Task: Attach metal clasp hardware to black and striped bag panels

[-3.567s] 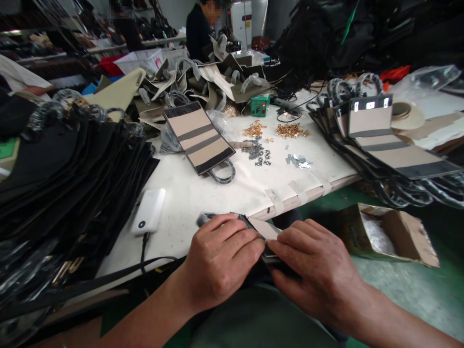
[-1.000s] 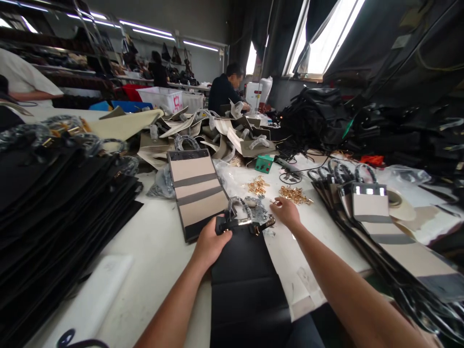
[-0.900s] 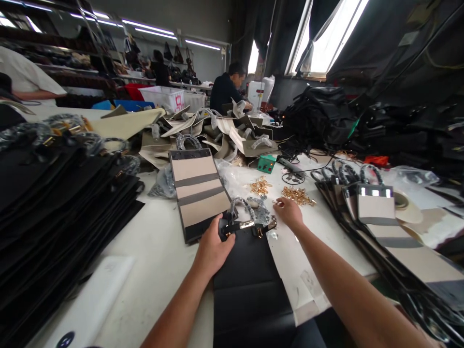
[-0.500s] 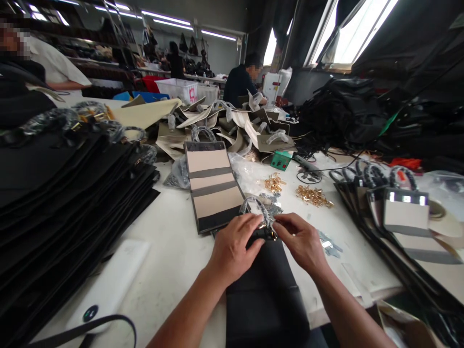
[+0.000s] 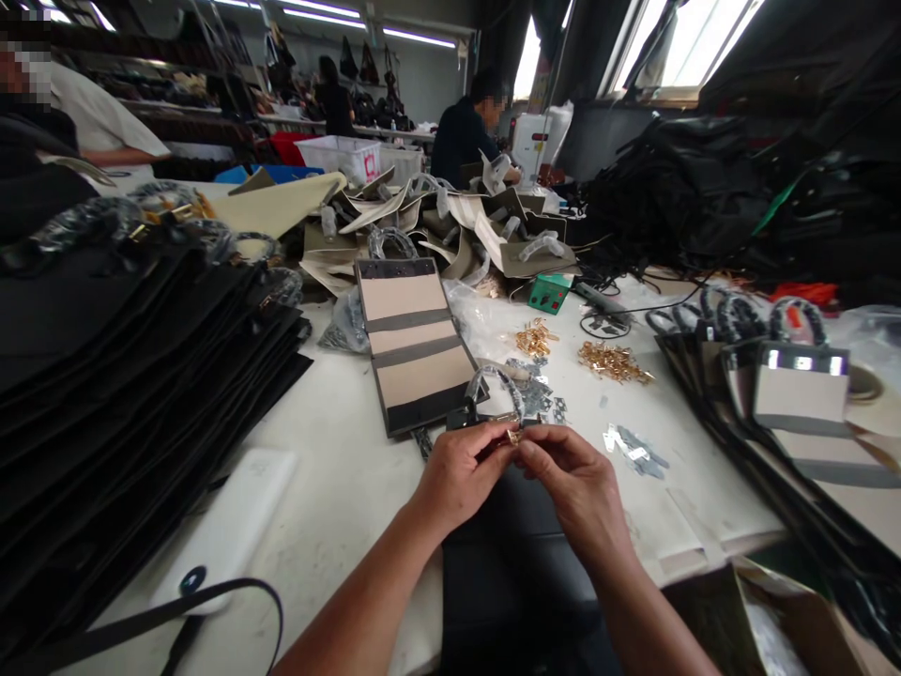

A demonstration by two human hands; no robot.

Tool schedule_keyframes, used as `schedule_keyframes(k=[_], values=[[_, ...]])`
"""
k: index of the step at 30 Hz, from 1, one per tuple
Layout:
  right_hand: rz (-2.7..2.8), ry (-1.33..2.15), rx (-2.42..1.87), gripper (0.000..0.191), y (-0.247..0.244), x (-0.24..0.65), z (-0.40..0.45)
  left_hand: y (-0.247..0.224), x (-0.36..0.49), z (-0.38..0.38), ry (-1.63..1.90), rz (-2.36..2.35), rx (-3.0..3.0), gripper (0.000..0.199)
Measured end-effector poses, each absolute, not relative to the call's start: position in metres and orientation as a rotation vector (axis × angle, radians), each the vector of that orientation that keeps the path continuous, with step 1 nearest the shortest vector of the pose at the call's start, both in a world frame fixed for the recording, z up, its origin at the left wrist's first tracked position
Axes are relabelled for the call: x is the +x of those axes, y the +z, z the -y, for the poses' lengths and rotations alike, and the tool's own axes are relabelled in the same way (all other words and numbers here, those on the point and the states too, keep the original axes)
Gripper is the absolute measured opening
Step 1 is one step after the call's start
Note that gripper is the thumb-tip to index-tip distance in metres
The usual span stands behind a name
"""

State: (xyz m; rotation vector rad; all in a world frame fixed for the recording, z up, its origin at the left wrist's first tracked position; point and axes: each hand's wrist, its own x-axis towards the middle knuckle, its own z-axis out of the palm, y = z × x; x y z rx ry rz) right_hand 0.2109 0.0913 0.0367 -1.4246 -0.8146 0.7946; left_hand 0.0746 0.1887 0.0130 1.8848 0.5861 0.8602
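Observation:
My left hand [image 5: 457, 477] and my right hand [image 5: 578, 481] meet over a black bag panel [image 5: 517, 591], fingertips pinched together. Between them shows a small gold metal fitting [image 5: 513, 437]; its exact shape is partly hidden by the fingers. Just beyond rises the panel's curved handle [image 5: 519, 387], wrapped in clear plastic. Behind my left hand lies another panel with beige and grey bands [image 5: 422, 380]. Small silver metal plates [image 5: 637, 453] lie beside my right hand.
Gold fittings form two piles [image 5: 614, 361] on the white table [image 5: 352, 507]. Stacked black panels [image 5: 141, 376] fill the left side, near a white power bank [image 5: 232, 516]. A green box [image 5: 549, 293] stands at the back. More handled panels [image 5: 799, 394] lean at the right.
Both hands have come together, the right moving left to the left hand's fingertips. A gold fitting now shows between them, and the panel's handle is less covered.

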Motion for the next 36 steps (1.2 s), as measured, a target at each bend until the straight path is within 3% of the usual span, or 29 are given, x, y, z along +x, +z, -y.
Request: schedule_keyframes(k=[36], values=[[1.002, 0.586, -1.722, 0.018, 0.053, 0.215, -0.092, 0.010, 0.078, -0.180, 0.871, -0.521, 2.033, 0.029]])
